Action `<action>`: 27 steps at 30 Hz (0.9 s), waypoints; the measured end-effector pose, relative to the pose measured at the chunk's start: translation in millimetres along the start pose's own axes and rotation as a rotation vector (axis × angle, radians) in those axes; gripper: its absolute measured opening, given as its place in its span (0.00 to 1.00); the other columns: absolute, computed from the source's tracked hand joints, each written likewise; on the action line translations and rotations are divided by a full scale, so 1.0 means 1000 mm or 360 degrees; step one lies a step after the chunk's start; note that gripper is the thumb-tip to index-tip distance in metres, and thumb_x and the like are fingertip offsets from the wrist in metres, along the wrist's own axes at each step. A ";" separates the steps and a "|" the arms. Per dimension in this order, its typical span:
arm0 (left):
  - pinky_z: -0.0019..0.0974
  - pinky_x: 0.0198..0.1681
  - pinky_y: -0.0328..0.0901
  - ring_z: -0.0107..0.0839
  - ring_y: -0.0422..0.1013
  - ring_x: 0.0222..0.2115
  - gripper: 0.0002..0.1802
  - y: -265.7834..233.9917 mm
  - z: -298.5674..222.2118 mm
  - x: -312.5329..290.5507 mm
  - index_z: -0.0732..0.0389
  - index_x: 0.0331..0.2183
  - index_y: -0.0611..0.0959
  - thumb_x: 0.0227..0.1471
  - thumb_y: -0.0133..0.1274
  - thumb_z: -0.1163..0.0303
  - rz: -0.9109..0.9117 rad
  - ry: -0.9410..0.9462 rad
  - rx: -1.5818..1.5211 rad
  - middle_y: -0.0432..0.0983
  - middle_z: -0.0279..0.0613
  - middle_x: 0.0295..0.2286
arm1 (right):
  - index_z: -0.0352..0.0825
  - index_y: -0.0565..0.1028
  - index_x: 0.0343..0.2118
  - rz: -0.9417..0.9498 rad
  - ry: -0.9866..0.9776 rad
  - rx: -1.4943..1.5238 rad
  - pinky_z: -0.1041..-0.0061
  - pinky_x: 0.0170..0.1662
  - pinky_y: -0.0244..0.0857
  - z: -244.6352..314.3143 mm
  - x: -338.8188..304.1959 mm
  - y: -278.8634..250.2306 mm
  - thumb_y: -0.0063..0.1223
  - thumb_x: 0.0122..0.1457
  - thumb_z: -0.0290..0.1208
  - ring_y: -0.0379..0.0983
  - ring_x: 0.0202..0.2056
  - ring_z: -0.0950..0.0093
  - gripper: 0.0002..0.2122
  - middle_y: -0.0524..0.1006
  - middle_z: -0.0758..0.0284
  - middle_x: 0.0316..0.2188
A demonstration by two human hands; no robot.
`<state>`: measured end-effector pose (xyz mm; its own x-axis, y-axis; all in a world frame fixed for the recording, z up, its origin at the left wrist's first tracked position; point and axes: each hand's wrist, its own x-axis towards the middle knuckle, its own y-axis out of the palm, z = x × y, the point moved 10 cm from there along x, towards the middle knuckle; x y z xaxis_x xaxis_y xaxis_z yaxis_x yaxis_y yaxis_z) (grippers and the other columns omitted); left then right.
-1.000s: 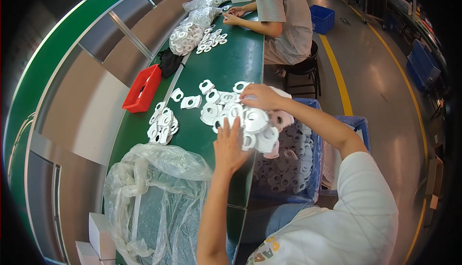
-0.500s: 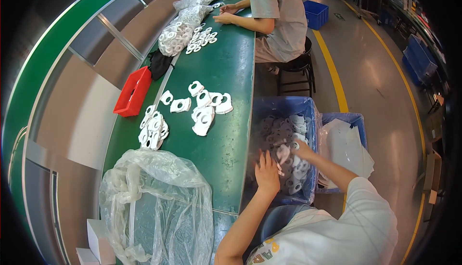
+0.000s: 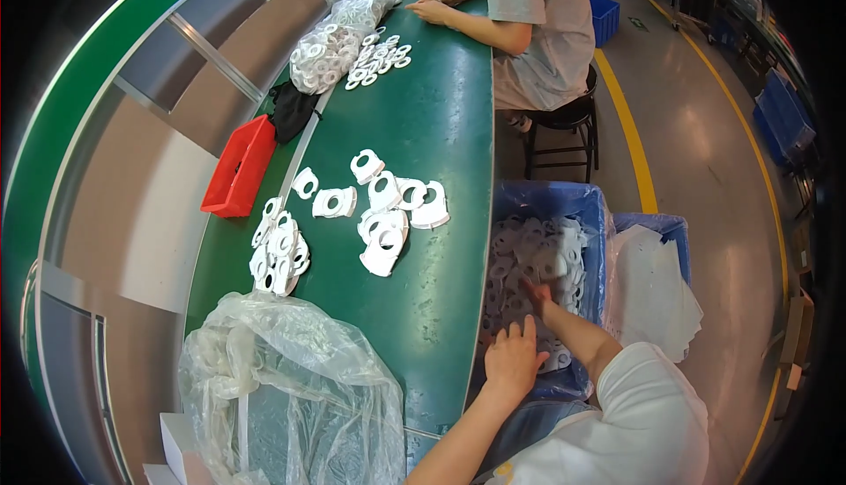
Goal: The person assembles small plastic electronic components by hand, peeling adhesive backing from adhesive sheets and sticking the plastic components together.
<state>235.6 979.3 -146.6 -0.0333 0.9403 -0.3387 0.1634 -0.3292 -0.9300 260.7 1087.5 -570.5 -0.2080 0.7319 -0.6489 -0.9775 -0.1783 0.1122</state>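
Note:
White plastic ring-shaped parts [image 3: 571,251] fill a blue bin [image 3: 599,221] lined with clear film, beside the bench. My right hand [image 3: 539,295] reaches down among them; its fingertips are in shade and partly hidden, so its grip does not show. Over the bin's near left part is my left hand [image 3: 513,360], fingers apart and nothing in them. On the green bench [image 3: 432,309] lie a loose cluster of white ring-shaped parts [image 3: 385,244] and, farther left, a heaped pile of the same [image 3: 280,243].
A large clear plastic bag [image 3: 291,353] covers the near bench. A red tray [image 3: 240,166] and a black cloth item [image 3: 291,111] line its left side. Farther off, a seated person [image 3: 542,36] works beside bagged white rings [image 3: 326,55]. White sheets [image 3: 652,287] fill another blue bin.
The view has shifted slightly. My right hand has gone lower into the bin; the white part seen between my hands is no longer there. My left hand has drawn back, fingers spread.

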 end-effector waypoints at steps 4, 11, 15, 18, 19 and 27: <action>0.41 0.41 0.67 0.42 0.71 0.38 0.38 -0.019 -0.041 0.012 0.62 0.54 0.66 0.46 0.58 0.53 -0.0062 0.0224 -0.0105 0.72 0.45 0.39 | 0.37 0.48 0.62 -0.0627 -0.0489 -0.0764 0.62 0.56 0.59 0.153 0.020 -0.027 0.67 0.42 0.45 0.52 0.59 0.52 0.47 0.49 0.52 0.62; 0.38 0.38 0.69 0.44 0.72 0.38 0.39 -0.013 -0.048 0.037 0.64 0.55 0.65 0.45 0.59 0.56 -0.0124 0.0301 -0.0232 0.72 0.48 0.36 | 0.45 0.47 0.63 -0.0279 -0.0119 -0.2016 0.44 0.53 0.55 0.088 0.091 -0.038 0.62 0.42 0.55 0.49 0.60 0.48 0.48 0.52 0.61 0.62; 0.39 0.38 0.69 0.45 0.72 0.38 0.40 -0.020 0.015 -0.006 0.65 0.55 0.64 0.44 0.60 0.57 -0.0049 0.0145 -0.0244 0.72 0.49 0.36 | 0.34 0.60 0.57 0.0420 -0.1012 -0.2619 0.53 0.47 0.64 0.048 -0.020 0.118 0.61 0.47 0.46 0.66 0.51 0.56 0.37 0.68 0.57 0.51; 0.38 0.38 0.69 0.45 0.72 0.37 0.36 -0.037 0.031 -0.044 0.67 0.51 0.67 0.45 0.60 0.59 -0.0111 0.0162 -0.0264 0.72 0.49 0.37 | 0.32 0.64 0.52 0.0481 -0.1146 -0.1947 0.57 0.45 0.65 0.025 -0.081 0.092 0.59 0.48 0.43 0.69 0.47 0.58 0.30 0.71 0.57 0.47; 0.38 0.38 0.69 0.45 0.72 0.37 0.36 -0.044 0.038 -0.058 0.67 0.51 0.67 0.45 0.60 0.59 -0.0146 0.0139 -0.0271 0.72 0.49 0.37 | 0.32 0.66 0.50 0.0500 -0.1176 -0.1722 0.58 0.44 0.65 0.013 -0.102 0.069 0.58 0.49 0.41 0.70 0.45 0.58 0.28 0.72 0.58 0.45; 0.43 0.57 0.55 0.52 0.61 0.53 0.24 -0.213 0.106 -0.194 0.68 0.49 0.70 0.53 0.52 0.67 -0.1401 0.0369 -0.1335 0.63 0.58 0.52 | 0.31 0.73 0.33 -0.0423 -0.1851 -0.0311 0.77 0.34 0.65 0.362 -0.332 0.105 0.49 0.58 0.25 0.69 0.29 0.79 0.03 0.73 0.71 0.25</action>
<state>102.6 857.6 102.1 -0.2902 0.8345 0.4684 0.7577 0.4994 -0.4202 214.5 1063.8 -70.4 -0.0051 0.8970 0.4421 -0.9937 0.0448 -0.1024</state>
